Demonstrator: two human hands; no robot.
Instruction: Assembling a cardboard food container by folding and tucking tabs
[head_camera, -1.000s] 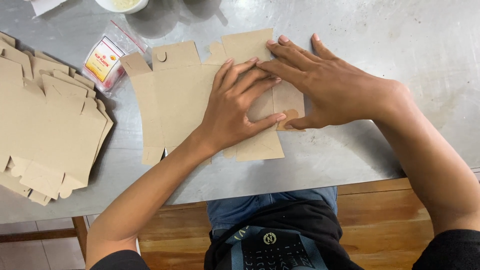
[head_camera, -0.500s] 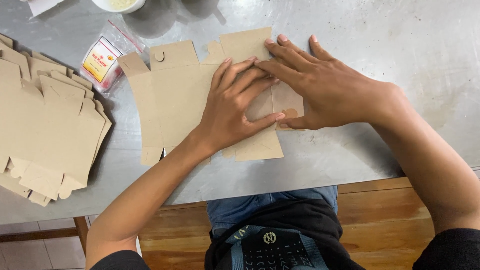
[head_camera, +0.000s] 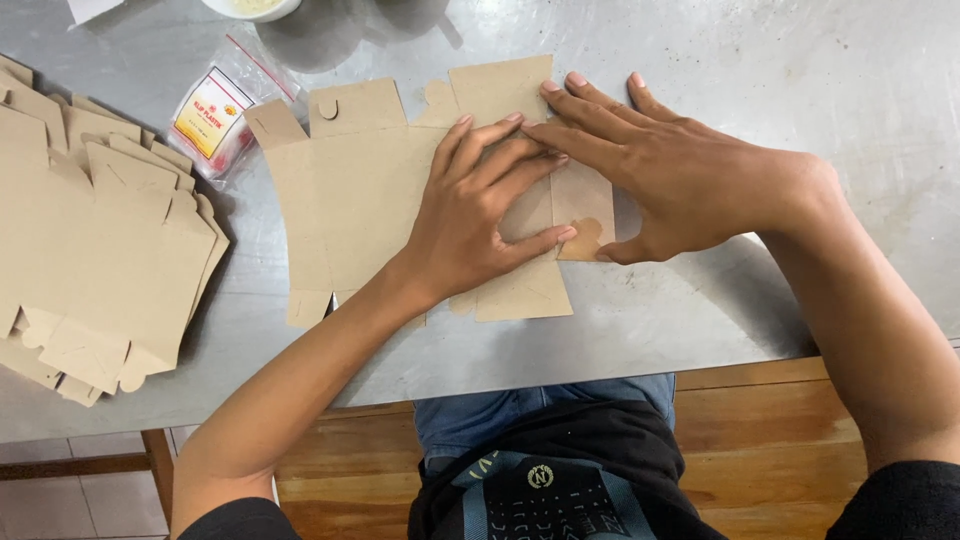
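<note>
A flat brown cardboard box blank (head_camera: 350, 190) lies on the grey metal table (head_camera: 760, 60) in front of me. My left hand (head_camera: 475, 215) presses flat on its middle, fingers spread and pointing right. My right hand (head_camera: 665, 170) lies palm down over the blank's right end, fingers pointing left and overlapping the left fingertips, thumb beside a small flap (head_camera: 583, 238). Neither hand grips anything; both press the cardboard down.
A stack of several more brown cardboard blanks (head_camera: 90, 230) sits at the left of the table. A small clear plastic bag with a yellow and red label (head_camera: 215, 115) lies behind the blank. A white bowl's edge (head_camera: 250, 8) shows at the top. A wooden bench (head_camera: 760, 450) is below.
Both hands stay pressed on the blank; the cardboard and hands have barely shifted.
</note>
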